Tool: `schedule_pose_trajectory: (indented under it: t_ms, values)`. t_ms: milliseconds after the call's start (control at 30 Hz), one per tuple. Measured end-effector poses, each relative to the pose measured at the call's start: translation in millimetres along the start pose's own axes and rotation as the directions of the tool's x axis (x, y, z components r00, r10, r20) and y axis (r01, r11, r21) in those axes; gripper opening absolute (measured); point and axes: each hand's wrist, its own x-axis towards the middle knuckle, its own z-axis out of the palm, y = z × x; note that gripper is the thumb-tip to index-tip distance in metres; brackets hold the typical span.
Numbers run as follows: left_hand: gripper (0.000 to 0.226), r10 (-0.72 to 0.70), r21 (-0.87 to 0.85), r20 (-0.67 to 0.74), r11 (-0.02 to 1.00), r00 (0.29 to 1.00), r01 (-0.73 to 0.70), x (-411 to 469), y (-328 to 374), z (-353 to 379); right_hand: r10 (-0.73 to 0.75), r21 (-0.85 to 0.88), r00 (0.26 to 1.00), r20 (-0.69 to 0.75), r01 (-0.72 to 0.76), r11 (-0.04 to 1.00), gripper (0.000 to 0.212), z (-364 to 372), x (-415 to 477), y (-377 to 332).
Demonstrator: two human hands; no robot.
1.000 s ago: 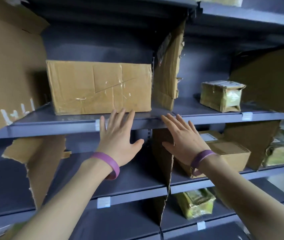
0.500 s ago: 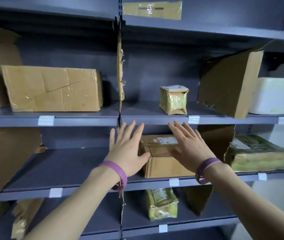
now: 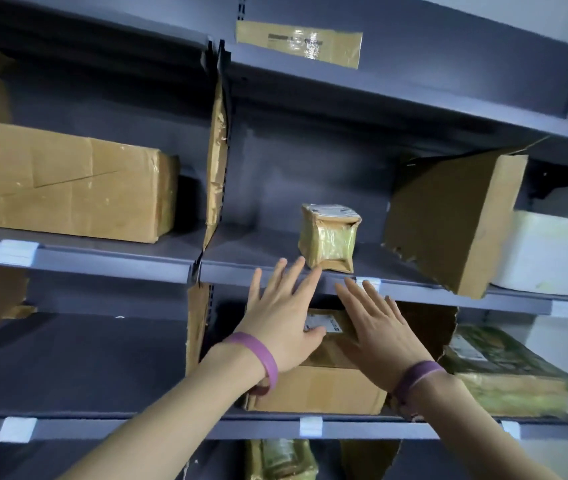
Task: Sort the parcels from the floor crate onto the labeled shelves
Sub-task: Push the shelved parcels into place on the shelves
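Both my hands are raised in front of the grey shelves with fingers straight and spread, holding nothing. My left hand [image 3: 280, 317] and my right hand [image 3: 376, 336] hover just below a small taped cube parcel [image 3: 329, 237] on the upper shelf [image 3: 414, 292]. Behind my hands, a brown labeled box [image 3: 317, 389] sits on the shelf below. A large brown box [image 3: 64, 181] lies on the upper shelf in the left bay. The floor crate is out of view.
Torn cardboard dividers [image 3: 218, 157] split the bays, and a bigger one [image 3: 455, 220] leans at the right. A white foam box [image 3: 552, 252] and a taped flat parcel [image 3: 504, 372] sit at the right. Another taped parcel [image 3: 282, 459] lies on the lowest shelf. White label tags [image 3: 15, 252] line the shelf edges.
The view has swung right and upward along the shelves. Both empty hands moved with it, from below the large brown box to below the small taped cube parcel.
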Motion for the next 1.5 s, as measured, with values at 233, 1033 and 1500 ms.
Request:
schedule_pose_trajectory:
  t_ms: [233,1033,1500]
  values:
    - [0.085,-0.002,0.007,0.011,1.0,1.0,0.002,35,8,29,-0.057,-0.06,0.997,-0.056,0.054,0.997,0.077,-9,28,29]
    - [0.088,-0.295,0.215,0.173,0.942,0.94,0.256,86,10,39,-0.221,-0.044,0.971,-0.093,0.218,0.975,0.079,11,88,61]
    - [0.091,-0.315,0.221,0.209,0.937,0.926,0.269,90,15,36,-0.217,-0.053,0.975,-0.043,0.215,0.975,0.091,8,88,63]
